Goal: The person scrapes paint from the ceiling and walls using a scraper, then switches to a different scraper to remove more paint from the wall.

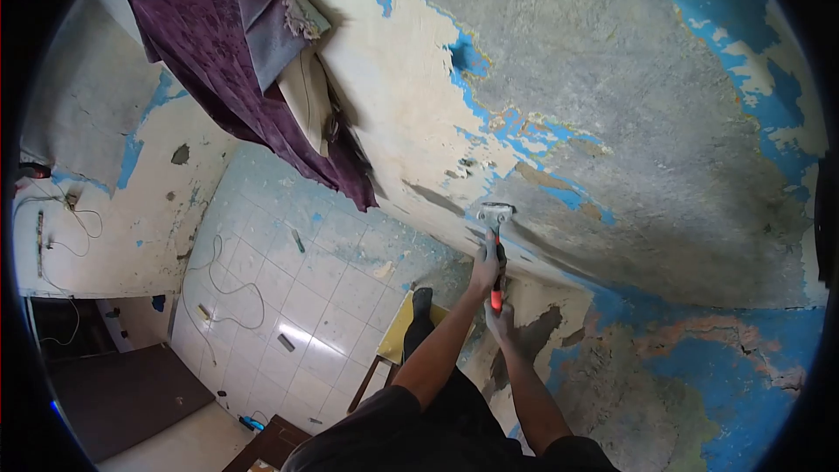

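Note:
A long-handled scraper point(497, 295) with a red and black handle is held in both hands. Its wide metal head point(495, 211) is at the peeling wall point(594, 114), beside a patch of blue paint and bare grey plaster. My left hand point(485, 267) is closed round the upper part of the handle, just below the head. Lower down, my right hand point(501, 322) is closed at the red end of the handle. Its fingers are partly hidden.
My dark foot point(422, 299) is on a yellow-topped stool point(398, 332) above the tiled floor point(315, 297), where paint flakes and a loose cable point(258, 301) lie. A purple cloth point(210, 52) hangs on the wall. A brown door panel point(131, 398) is lower left.

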{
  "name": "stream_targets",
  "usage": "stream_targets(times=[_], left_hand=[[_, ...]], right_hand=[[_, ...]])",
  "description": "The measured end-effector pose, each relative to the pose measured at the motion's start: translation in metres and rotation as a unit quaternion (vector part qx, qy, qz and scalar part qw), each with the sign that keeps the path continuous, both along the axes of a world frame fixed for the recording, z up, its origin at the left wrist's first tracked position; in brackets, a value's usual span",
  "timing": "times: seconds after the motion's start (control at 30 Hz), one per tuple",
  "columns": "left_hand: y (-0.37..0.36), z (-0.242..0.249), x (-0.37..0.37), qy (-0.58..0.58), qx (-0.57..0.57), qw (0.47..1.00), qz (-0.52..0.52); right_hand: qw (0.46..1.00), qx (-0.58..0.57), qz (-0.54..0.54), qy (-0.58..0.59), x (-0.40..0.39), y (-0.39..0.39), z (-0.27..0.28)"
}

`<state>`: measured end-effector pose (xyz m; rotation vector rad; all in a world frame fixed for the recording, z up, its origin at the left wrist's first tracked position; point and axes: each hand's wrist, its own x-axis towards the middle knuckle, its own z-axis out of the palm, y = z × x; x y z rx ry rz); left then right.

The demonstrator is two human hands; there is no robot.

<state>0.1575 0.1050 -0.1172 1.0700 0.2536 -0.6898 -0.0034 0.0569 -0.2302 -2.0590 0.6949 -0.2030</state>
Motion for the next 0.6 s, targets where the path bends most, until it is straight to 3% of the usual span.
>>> stream_targets(times=[0.13, 0.33, 0.43, 0.53, 0.6], left_hand=[[0.014, 0.029, 0.013, -0.054, -0.024, 0.998, 0.013], [0.025, 0.042, 0.032, -0.097, -0.046, 0.994, 0.001], [0.027, 0.031, 0.032, -0.104, -0.030, 0.994, -0.016], [0.032, 0.039, 0.038, -0.132, -0.027, 0.990, -0.033], [0.033, 0.051, 0.045, -0.143, -0.036, 0.989, -0.021]], right_hand=[[0.999, 0.032, 0.001, 0.021, 0.036, -0.002, 0.003], [0.997, 0.048, 0.020, -0.052, 0.070, 0.013, 0.037], [1.000, 0.020, 0.009, -0.007, 0.069, 0.020, 0.033], [0.990, 0.036, 0.047, 0.130, 0.076, 0.014, 0.039], [0.995, 0.024, 0.058, 0.083, 0.087, 0.012, 0.049]])
